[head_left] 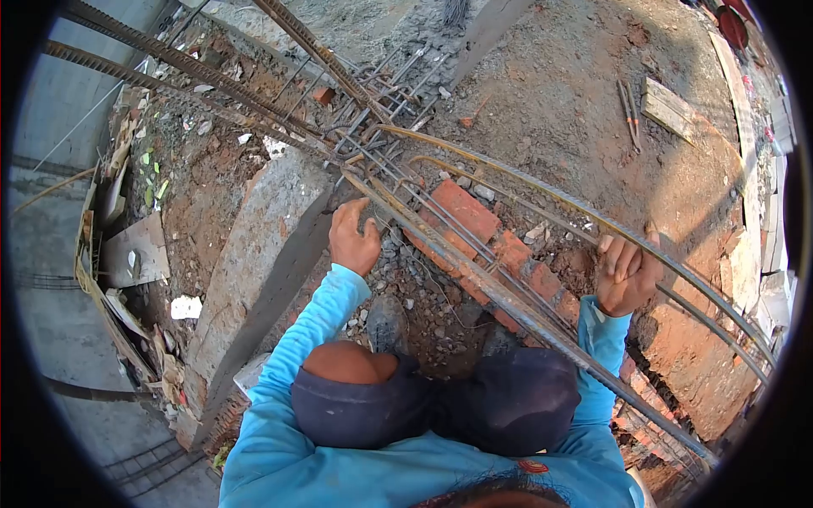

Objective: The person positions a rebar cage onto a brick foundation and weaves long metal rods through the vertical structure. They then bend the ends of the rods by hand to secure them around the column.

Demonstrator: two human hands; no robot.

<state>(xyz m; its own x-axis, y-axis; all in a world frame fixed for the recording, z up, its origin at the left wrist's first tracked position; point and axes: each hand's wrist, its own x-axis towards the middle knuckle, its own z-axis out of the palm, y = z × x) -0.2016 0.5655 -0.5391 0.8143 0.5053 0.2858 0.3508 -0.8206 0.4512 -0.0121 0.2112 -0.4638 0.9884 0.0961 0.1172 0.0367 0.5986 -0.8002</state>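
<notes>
My right hand (627,269) is closed round a thin steel bar (542,212), beneath a thicker curved rebar (584,209) that arches past it to the right. My left hand (354,237) hangs near the rebar joint (364,152), its fingers apart and nothing between them. Several long bars meet at that joint. One thick bar (508,296) slants from there down to the lower right, between my two hands, above a row of red bricks (464,213).
A concrete beam (254,271) rises at the left. Upright rebars (195,76) lean in from the upper left. Long-handled pliers or cutters (629,117) and a wooden block (667,112) lie on dirt at the upper right. Gravel (432,317) lies before my knees.
</notes>
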